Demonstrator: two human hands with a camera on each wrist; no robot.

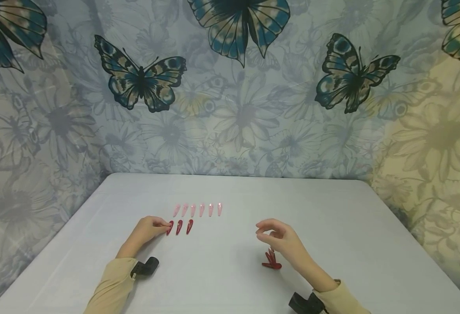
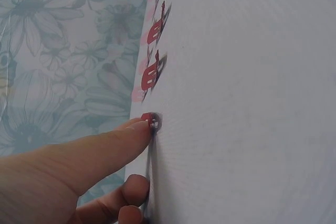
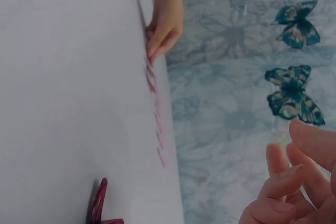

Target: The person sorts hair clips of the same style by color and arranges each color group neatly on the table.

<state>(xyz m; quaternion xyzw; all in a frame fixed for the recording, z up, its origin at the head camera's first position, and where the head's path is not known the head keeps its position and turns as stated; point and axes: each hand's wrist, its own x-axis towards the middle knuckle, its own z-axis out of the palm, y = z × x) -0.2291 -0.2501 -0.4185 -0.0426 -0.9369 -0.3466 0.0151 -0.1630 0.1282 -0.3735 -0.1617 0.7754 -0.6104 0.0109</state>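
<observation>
My left hand (image 1: pixel 147 230) pinches the leftmost red snap hair clip (image 1: pixel 170 227) at the left end of a short row. In the left wrist view, thumb and fingertip are right at that red clip (image 2: pixel 147 119). Beside it lie a second red clip (image 1: pixel 179 227) and a third red clip (image 1: pixel 190 226), both slanted. My right hand (image 1: pixel 283 240) hovers with loosely bent fingers and nothing between them. Just below it, a small pile of dark red hair clips (image 1: pixel 271 261) lies on the table, partly hidden by the hand.
Behind the red clips runs a row of several pink hair clips (image 1: pixel 201 209). Everything lies on a white table (image 1: pixel 222 270). A butterfly-printed cloth (image 1: pixel 245 117) rises behind the table's far edge. Black wrist cameras sit on both sleeves.
</observation>
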